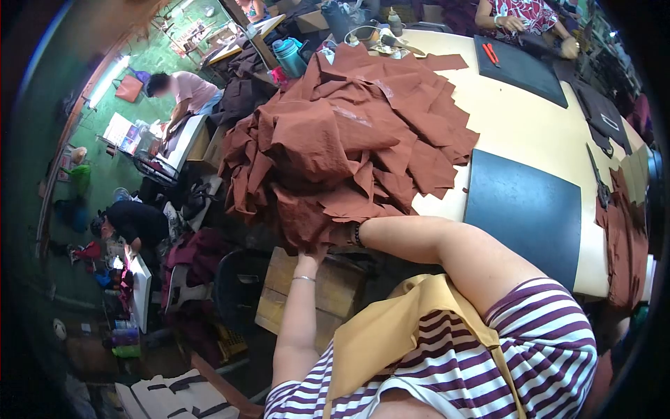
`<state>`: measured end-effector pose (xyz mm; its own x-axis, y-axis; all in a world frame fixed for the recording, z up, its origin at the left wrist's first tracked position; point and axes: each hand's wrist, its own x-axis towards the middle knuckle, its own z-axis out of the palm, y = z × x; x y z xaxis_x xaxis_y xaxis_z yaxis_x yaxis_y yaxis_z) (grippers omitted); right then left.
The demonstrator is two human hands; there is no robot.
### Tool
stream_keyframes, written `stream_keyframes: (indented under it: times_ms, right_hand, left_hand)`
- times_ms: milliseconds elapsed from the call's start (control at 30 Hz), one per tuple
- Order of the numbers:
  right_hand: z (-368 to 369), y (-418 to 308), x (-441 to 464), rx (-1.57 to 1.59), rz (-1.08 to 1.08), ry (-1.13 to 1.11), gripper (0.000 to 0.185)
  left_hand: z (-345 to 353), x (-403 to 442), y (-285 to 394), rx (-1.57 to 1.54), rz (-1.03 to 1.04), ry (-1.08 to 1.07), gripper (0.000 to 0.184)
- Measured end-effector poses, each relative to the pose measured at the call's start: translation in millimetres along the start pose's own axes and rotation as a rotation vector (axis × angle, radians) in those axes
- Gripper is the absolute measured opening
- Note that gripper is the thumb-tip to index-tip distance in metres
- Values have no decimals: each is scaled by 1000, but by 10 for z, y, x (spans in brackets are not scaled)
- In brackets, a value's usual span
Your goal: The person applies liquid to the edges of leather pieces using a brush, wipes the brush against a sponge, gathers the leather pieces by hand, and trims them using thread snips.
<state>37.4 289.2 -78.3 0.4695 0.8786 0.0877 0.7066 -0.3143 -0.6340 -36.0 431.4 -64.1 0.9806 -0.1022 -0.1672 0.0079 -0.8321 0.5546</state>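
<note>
A large heap of reddish-brown fabric pieces (391,119) covers the left part of the pale table (516,126) and hangs over its near edge. Both of my arms reach to that hanging edge. My left hand (312,251), below a thin bracelet, is at the underside of the fabric, its fingers hidden by the cloth. Beside it, my right hand (342,234), with a dark beaded bracelet at the wrist, touches the lower edge of the heap; its fingers are mostly covered too.
Dark mats (523,209) lie on the table, one with orange-handled scissors (491,54). Black scissors (600,185) rest at the right edge. A cardboard box (307,293) stands below. A co-worker (527,21) is across the table; others sit at the left.
</note>
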Motion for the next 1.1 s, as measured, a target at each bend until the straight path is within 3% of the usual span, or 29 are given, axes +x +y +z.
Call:
stream_keyframes:
  times_ms: [133,267,333,400,500,567,600,667,733,800,933,1100]
  right_hand:
    - [-54,-105,-117,98,150,-101,19]
    - [-795,-766,-548,-512,-433,-46,12]
    - [-1316,-1186,-1201,-124,-153,131,19]
    - [-1431,-1123,-1678,-36,-96,193,20]
    - [-1641,-1036,-2550,241,185,487,21]
    - [-1552,-704,-3191,354,587,749,25]
    - [-1598,-649,-3519,546,807,837,22]
    - [-1597,-560,-4056,708,919,1155,20]
    - [-1521,-399,-4608,587,1047,1108,21]
    - [-1517,-409,-4817,522,1093,1093,19]
    - [-1519,-400,-4938,44,981,1073,15]
    - [-1462,-356,-4943,-37,914,1079,17]
  left_hand:
    - [-60,50,78,19,60,19,41]
    - [-76,101,173,27,117,34,38]
    - [-104,29,301,21,163,67,37]
    - [-98,-121,409,10,219,136,36]
    - [95,-525,321,87,212,388,25]
    - [0,-776,697,219,186,376,21]
    - [-7,-876,821,118,262,406,20]
    - [64,-1058,1029,-84,417,470,17]
    - [120,-1136,1289,-126,386,396,16]
    - [23,-1096,1565,-125,357,260,16]
    - [-309,-879,2197,-256,555,364,15]
    - [-703,-727,2574,-333,559,331,14]
